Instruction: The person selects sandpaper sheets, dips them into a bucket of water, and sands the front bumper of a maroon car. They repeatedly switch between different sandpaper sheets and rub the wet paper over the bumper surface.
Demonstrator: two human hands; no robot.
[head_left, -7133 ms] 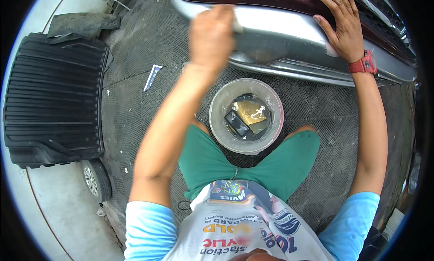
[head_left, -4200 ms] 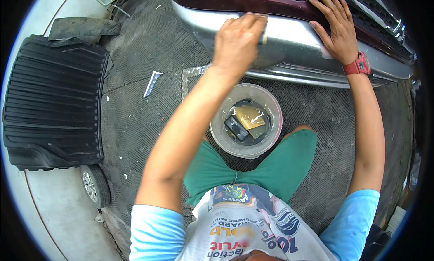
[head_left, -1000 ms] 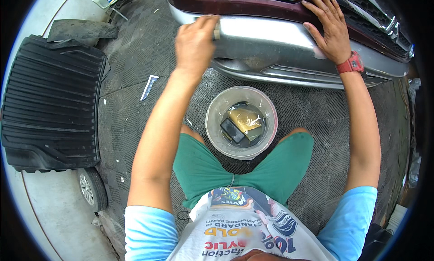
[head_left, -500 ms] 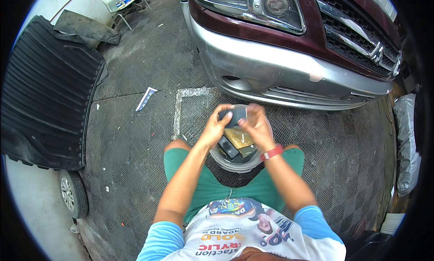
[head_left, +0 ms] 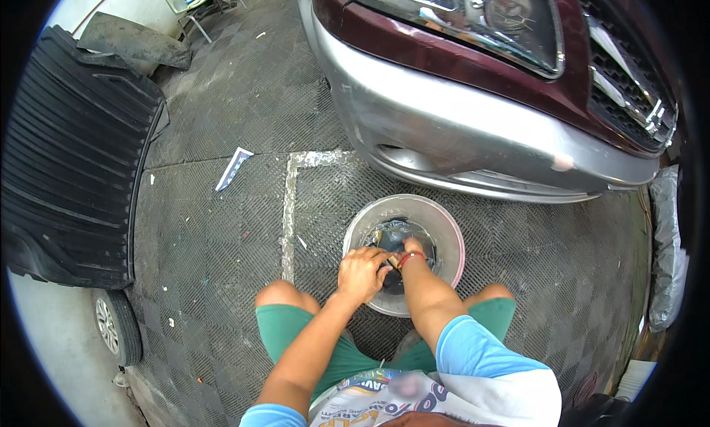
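Observation:
A round, pale plastic bucket (head_left: 457, 251) stands between my knees, with dark contents and wet glints inside. My right hand (head_left: 413, 248), with a red band at the wrist, reaches down into it and grips a dark grey sheet like sandpaper (head_left: 393, 239). Over the bucket's near left side, my left hand (head_left: 361, 273) has its fingers curled. A small dark and tan piece shows at its fingertips, close to my right wrist, but I cannot make out what it is. My hands partly hide the bucket's contents.
A maroon car's silver bumper (head_left: 473, 123) stands just beyond the bucket. At left are a ribbed black liner (head_left: 74, 160) and a wheel (head_left: 117, 327). A paper scrap (head_left: 234, 169) lies on the dark textured floor (head_left: 214, 242). Silver wrapping (head_left: 663, 249) is at right.
Both hands have come down from above the bucket. The dark sheet they held together is now low inside it with my right hand. The view has shifted, and the bumper appears larger.

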